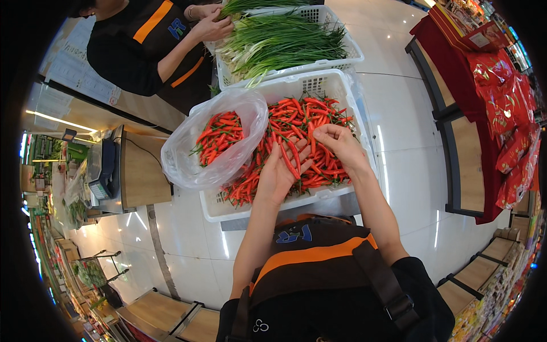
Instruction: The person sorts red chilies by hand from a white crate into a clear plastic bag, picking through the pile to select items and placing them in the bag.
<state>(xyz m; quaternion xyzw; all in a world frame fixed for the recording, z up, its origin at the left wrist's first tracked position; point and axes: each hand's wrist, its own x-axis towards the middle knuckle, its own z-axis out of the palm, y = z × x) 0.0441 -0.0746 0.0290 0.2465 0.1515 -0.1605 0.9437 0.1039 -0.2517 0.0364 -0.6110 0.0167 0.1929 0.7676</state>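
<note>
A white plastic crate [351, 92] holds a heap of red chili peppers [299, 111] with green stems. Over it my left hand [280, 171] is turned palm up, with a few red chili peppers [291, 156] lying across its palm and fingers. Just to the right, my right hand [337, 141] pinches a red chili pepper [312, 139] between thumb and fingers. A clear plastic bag [183, 171], its mouth wide, rests on the crate's left part, with many red chili peppers [220, 137] inside.
Beyond the chili crate stands another white crate [359, 53] of green onions [286, 42]. A co-worker's hands [211, 25] handle green onions at its left. A scale [100, 171] sits on a wooden counter [143, 171] at left. Red packages [495, 98] lie on a red-draped stand at right.
</note>
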